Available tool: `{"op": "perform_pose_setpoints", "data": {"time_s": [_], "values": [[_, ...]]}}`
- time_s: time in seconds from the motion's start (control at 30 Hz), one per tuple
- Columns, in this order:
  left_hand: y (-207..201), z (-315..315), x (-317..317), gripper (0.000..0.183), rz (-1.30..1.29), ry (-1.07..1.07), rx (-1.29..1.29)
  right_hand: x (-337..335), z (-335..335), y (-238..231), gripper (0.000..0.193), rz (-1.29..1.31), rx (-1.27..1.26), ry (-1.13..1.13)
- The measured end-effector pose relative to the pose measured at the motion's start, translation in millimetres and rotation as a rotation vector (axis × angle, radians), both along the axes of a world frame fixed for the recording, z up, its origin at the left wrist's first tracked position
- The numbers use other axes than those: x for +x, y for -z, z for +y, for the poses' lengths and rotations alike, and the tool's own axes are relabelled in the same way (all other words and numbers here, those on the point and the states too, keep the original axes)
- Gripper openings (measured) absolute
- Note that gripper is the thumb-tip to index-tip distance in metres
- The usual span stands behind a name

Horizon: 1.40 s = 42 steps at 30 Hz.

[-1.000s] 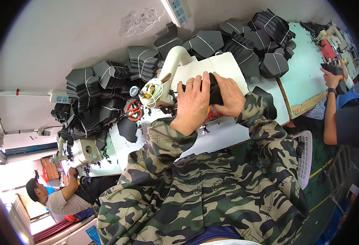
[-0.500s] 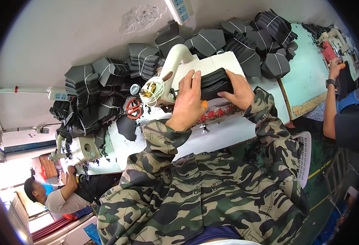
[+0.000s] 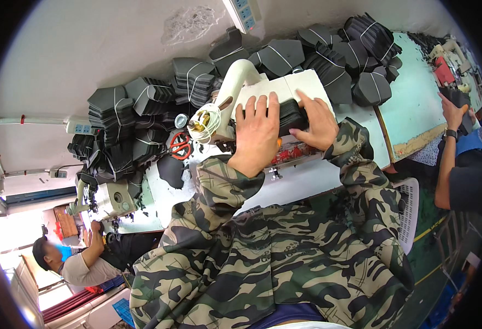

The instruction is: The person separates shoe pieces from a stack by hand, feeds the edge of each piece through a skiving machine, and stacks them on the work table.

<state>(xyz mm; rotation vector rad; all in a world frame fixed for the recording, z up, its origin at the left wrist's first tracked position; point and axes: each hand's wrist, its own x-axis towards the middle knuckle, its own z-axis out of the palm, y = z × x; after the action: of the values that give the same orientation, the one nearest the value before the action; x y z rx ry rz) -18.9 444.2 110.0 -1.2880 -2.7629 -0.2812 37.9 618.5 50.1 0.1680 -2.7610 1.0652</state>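
A stack of black sheet pieces lies on the white sewing machine bed, between my hands. My left hand rests flat over the stack's left end, fingers stretched out and slightly apart, hiding that part. At the right end my right hand holds the stack, thumb on the near side and fingers toward the far side. A small orange end shows beside my left hand; the rest of it is hidden. Left of the stack stands the cream machine arm, with a white coil of cord at its head.
Tied bundles of dark pieces line the wall side of the table. Red-handled scissors and a loose dark piece lie at left. A white plastic chair stands at right. Co-workers sit at machines on both sides.
My left hand has moved right and flattened over the stack, covering more of it. My right hand has shifted slightly left. The right co-worker's hand has moved down with a dark piece.
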Motion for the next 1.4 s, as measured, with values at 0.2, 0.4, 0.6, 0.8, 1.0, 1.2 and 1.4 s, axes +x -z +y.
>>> {"op": "perform_pose_setpoints", "data": {"time_s": [0.2,0.4,0.6,0.8,1.0,1.2,1.4], "values": [[9.2,-4.1,5.0,0.073,-0.035,0.105,-0.027,-10.7,4.7,8.6,0.088,-0.077,-0.138,-0.167],[-15.5,-38.3,22.7,0.067,-0.453,0.107,0.016,19.4,-25.0,-14.3,0.044,-0.143,-0.173,-0.239],[8.5,-134.9,-0.3,0.031,-1.214,-0.066,0.268,79.2,-122.4,2.9,0.04,-0.457,-1.19,-0.13],[30.8,-167.0,-15.0,0.032,-1.37,-0.051,0.285,93.4,-175.4,-0.1,0.032,-0.831,-1.574,0.152],[47.7,-176.4,-36.8,0.03,-1.596,-0.073,0.293,93.2,-194.8,-2.3,0.037,-0.803,-1.711,0.167],[60.4,-173.4,-53.5,0.031,-1.082,-0.077,-0.051,76.1,-194.1,13.0,0.038,-0.942,-1.855,0.159],[54.4,-140.3,-58.8,0.031,-1.201,-0.035,0.0,81.7,-166.9,9.7,0.035,-0.925,-1.917,0.191]]}}
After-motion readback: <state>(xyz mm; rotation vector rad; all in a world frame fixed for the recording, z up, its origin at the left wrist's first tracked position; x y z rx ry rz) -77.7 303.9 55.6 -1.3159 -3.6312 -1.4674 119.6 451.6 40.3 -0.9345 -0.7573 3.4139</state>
